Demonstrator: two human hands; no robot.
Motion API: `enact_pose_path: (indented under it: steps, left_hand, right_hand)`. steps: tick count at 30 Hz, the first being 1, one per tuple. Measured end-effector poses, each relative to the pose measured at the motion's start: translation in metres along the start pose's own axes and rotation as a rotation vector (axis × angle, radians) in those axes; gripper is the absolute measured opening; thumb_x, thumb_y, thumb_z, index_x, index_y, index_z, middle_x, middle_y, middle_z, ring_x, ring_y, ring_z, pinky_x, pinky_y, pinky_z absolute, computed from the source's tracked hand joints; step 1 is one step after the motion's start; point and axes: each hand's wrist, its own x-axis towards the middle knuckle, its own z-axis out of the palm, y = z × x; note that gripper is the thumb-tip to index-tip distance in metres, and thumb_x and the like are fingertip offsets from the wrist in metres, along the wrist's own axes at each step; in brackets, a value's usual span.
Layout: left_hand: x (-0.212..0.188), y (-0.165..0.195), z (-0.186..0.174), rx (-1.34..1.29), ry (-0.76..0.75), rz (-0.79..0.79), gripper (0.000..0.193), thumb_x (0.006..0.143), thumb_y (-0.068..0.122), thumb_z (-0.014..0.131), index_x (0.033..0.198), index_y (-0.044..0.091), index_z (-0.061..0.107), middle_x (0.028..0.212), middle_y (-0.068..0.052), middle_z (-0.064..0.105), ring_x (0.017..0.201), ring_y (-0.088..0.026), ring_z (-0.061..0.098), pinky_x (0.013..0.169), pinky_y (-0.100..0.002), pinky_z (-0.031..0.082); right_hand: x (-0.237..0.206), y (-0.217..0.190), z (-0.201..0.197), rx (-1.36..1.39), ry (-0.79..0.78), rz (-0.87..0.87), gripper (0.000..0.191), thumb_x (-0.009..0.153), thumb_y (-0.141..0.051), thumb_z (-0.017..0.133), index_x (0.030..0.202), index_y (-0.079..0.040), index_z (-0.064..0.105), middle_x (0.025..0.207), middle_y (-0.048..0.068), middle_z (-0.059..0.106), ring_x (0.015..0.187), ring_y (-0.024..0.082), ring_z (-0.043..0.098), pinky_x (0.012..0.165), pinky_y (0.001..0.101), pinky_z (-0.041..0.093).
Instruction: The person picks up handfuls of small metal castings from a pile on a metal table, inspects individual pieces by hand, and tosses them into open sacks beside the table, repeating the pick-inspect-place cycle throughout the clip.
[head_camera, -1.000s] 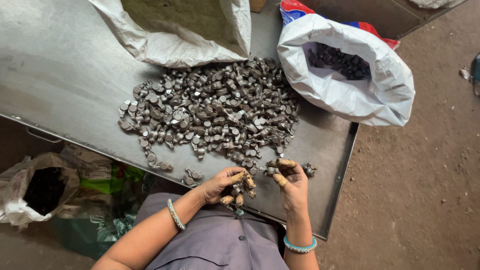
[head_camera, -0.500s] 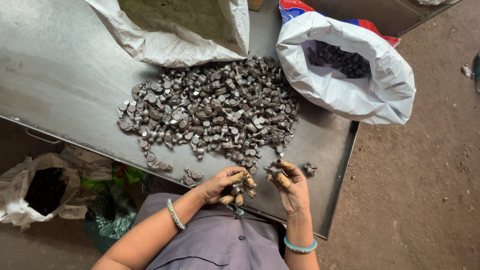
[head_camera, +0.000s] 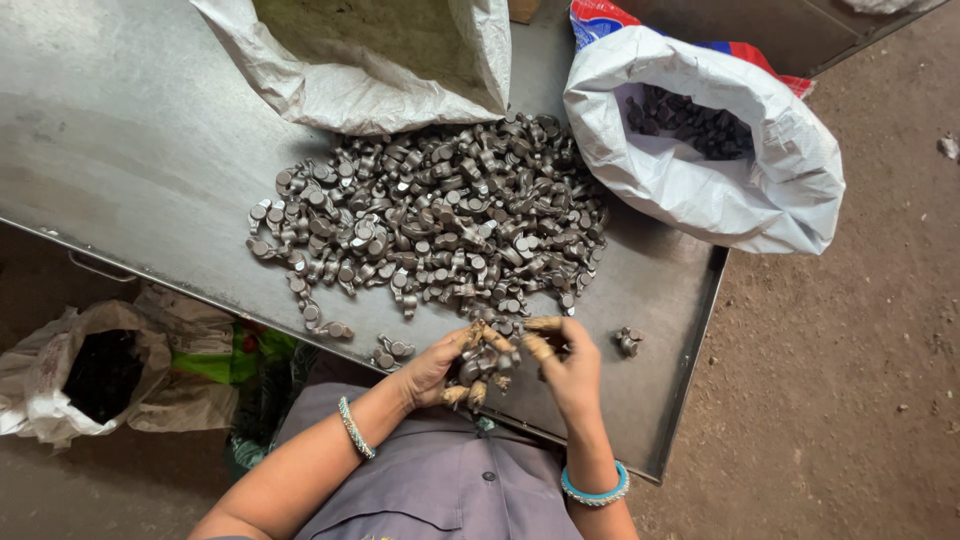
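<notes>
A: Where are the hands?

B: Both are at the near edge of the grey sheet-metal table (head_camera: 150, 150). The left hand (head_camera: 440, 365) is cupped and closed around a small bunch of dark grey metal parts (head_camera: 482, 362), its fingers curled under them. The right hand (head_camera: 565, 365) is just beside it, fingertips pinched together right by that bunch; whether it grips a piece of its own I cannot tell.

A: And the rest of the parts?

B: A broad heap of the same small dark metal pieces (head_camera: 440, 215) lies on the table just beyond the hands. A few strays lie apart from it: a pair near the left wrist (head_camera: 392, 350) and one piece to the right of the right hand (head_camera: 628, 340).

A: What stands around the heap?

B: An open white woven sack (head_camera: 370, 60) lies at the far side, its mouth touching the heap. A second white sack (head_camera: 740, 190), holding more dark pieces, sits at the table's right end. Below the table on the left, a crumpled pale plastic bag with dark contents (head_camera: 70, 375) rests on the floor.

A: Anything on the wrists?

B: A thin beaded bangle (head_camera: 353, 428) on the left, a turquoise bangle (head_camera: 595, 490) on the right.
</notes>
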Motion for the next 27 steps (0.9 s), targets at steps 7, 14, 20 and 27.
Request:
enact_pose_path:
  steps: [7, 14, 20, 27]
  left_hand:
    - [-0.004, 0.000, -0.004, -0.203, 0.114, 0.041, 0.040, 0.100, 0.042, 0.062, 0.123, 0.009, 0.064, 0.106, -0.011, 0.072, 0.084, -0.022, 0.074, 0.060, -0.034, 0.064]
    - [-0.004, 0.004, -0.002, -0.233, 0.180, -0.037, 0.043, 0.099, 0.038, 0.063, 0.125, 0.003, 0.065, 0.106, -0.014, 0.074, 0.080, -0.023, 0.073, 0.060, -0.038, 0.064]
    - [-0.003, 0.001, -0.008, -0.257, 0.155, -0.058, 0.039, 0.100, 0.038, 0.064, 0.121, 0.005, 0.065, 0.109, -0.013, 0.074, 0.091, -0.026, 0.075, 0.066, -0.044, 0.064]
    - [-0.002, -0.002, -0.010, -0.235, 0.135, -0.023, 0.039, 0.101, 0.039, 0.064, 0.122, 0.007, 0.063, 0.113, -0.014, 0.072, 0.095, -0.027, 0.073, 0.073, -0.047, 0.064]
  right_hand:
    - [-0.013, -0.012, 0.033, -0.613, 0.242, -0.273, 0.061, 0.067, -0.012, 0.086, 0.119, 0.003, 0.058, 0.098, 0.019, 0.069, 0.085, 0.033, 0.068, 0.075, 0.0394, 0.056]
    - [-0.009, 0.006, -0.003, 0.261, 0.067, 0.115, 0.043, 0.078, 0.006, 0.080, 0.117, 0.004, 0.060, 0.103, 0.011, 0.073, 0.090, 0.019, 0.071, 0.079, 0.0296, 0.061]
    - [-0.014, 0.016, -0.019, 0.847, -0.007, 0.331, 0.039, 0.084, 0.009, 0.073, 0.121, 0.003, 0.060, 0.105, 0.014, 0.072, 0.089, 0.019, 0.071, 0.072, 0.0311, 0.061]
    - [-0.012, 0.021, -0.021, 1.016, -0.026, 0.403, 0.039, 0.086, 0.006, 0.072, 0.123, 0.001, 0.061, 0.107, 0.012, 0.072, 0.087, 0.018, 0.071, 0.068, 0.0299, 0.060]
